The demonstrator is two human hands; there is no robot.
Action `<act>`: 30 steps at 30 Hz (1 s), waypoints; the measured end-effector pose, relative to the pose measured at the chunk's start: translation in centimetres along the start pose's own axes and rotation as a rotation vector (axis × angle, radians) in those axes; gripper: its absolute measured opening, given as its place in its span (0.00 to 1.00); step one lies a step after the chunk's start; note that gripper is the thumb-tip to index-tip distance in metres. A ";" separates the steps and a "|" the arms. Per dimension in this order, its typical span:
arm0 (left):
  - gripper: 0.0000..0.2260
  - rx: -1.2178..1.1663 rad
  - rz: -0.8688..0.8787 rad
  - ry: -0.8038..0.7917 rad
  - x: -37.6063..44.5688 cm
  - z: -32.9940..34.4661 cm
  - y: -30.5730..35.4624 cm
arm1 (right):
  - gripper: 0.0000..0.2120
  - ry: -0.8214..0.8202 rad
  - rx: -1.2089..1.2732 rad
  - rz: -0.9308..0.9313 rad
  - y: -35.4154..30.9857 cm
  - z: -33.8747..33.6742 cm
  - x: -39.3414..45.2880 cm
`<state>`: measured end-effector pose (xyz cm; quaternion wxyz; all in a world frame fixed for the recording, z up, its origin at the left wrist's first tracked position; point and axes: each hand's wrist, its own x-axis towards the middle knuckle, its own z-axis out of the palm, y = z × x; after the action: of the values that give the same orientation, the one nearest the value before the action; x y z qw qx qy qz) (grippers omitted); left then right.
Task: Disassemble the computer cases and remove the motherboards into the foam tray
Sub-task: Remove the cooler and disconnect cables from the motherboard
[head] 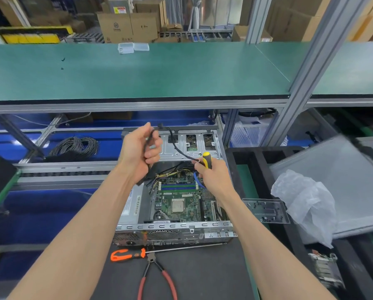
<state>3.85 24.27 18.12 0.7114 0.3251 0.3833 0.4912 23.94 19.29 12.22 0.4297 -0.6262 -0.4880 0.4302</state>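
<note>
Head view. An open computer case (174,229) sits on the dark counter (203,278), its rear panel toward the near edge, and the motherboard (181,202) is still seated inside it. The left hand (141,152) is raised above the far end of the case, fingers curled round a black cable (177,148) that loops down toward the drive cage (192,144). The right hand (213,176) grips a yellow-and-black screwdriver (206,160) and at the same time pinches the lower run of that cable with its fingertips. The black foam tray (257,161) stands just beside the case toward the right edge of the counter; a grey panel (333,180) and a clear plastic bag (307,200) lie on it. An orange-handled screwdriver (127,254) and red-handled pliers (157,278) lie near the front edge.

The step appears to be freeing the cable harness. It likely goes best by pulling at the connector body, straight off its header, with the screwdriver tip kept away from the board. Whether any screws still hold the board cannot be told.
</note>
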 end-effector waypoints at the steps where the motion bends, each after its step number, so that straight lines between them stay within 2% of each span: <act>1: 0.21 0.066 -0.032 0.040 0.0 0.0 -0.4 | 0.13 0.014 0.031 0.014 0.0 0.0 0.1; 6: 0.30 0.260 -0.278 0.241 0.1 -0.7 -3.6 | 0.07 0.046 0.173 0.090 1.0 0.1 0.0; 10: 0.27 0.352 -0.388 0.317 0.8 -0.2 -7.0 | 0.09 -0.018 0.197 0.137 1.3 0.5 -0.1; 12: 0.26 0.444 -0.398 0.363 1.5 0.2 -8.7 | 0.10 -0.088 0.131 0.174 1.5 0.9 -0.3; 15: 0.29 0.701 -0.378 0.413 2.2 0.3 -10.8 | 0.05 -0.176 -0.031 0.225 2.1 1.3 -0.5; 18: 0.31 1.091 -0.372 0.380 2.7 -0.2 -12.0 | 0.01 -0.195 -0.130 0.270 2.8 1.6 -0.2; 23: 0.30 1.461 -0.268 0.286 3.6 -1.1 -13.0 | 0.04 -0.190 -0.196 0.324 4.1 2.1 0.8; 25: 0.26 1.518 -0.176 0.310 4.0 -1.6 -13.2 | 0.03 -0.216 -0.284 0.341 4.4 2.4 1.2; 27: 0.22 1.472 -0.082 0.351 4.4 -1.8 -13.4 | 0.04 -0.264 -0.352 0.351 4.7 2.6 1.6; 30: 0.16 1.543 0.032 0.332 5.4 -1.8 -13.8 | 0.06 -0.315 -0.392 0.367 4.9 2.9 2.3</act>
<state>9.73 25.33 4.38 0.2113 0.6549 0.7122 0.1386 22.72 21.12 6.45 0.1352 -0.7005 -0.5011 0.4899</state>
